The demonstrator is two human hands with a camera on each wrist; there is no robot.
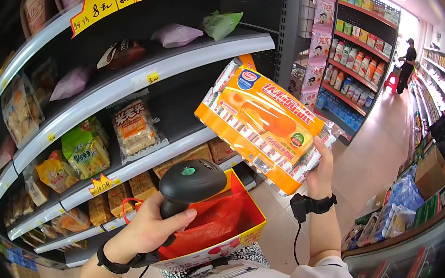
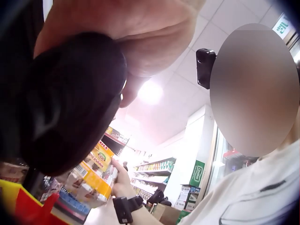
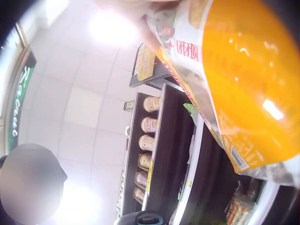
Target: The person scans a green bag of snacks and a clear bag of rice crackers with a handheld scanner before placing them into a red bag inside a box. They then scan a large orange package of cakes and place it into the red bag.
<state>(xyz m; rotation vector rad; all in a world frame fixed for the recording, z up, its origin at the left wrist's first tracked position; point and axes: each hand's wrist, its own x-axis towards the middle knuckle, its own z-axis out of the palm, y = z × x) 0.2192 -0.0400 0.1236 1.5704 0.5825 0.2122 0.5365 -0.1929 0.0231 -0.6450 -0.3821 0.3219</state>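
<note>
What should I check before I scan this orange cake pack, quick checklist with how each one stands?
1. Barcode scanner gripped in the left hand: ok, fingers round its handle.
2. Orange cake pack held in the right hand: ok, gripped near one end.
3. Barcode uncovered: ok, no fingers over it in the right wrist view.
4. Scanner window lined up with the barcode: cannot tell.
5. Scan registered: cannot tell, no readout is visible.
6. Box open at the top: ok, with a red plastic bag inside.

R grip (image 1: 321, 174) partly hidden behind pkg (image 1: 263, 128).
</note>
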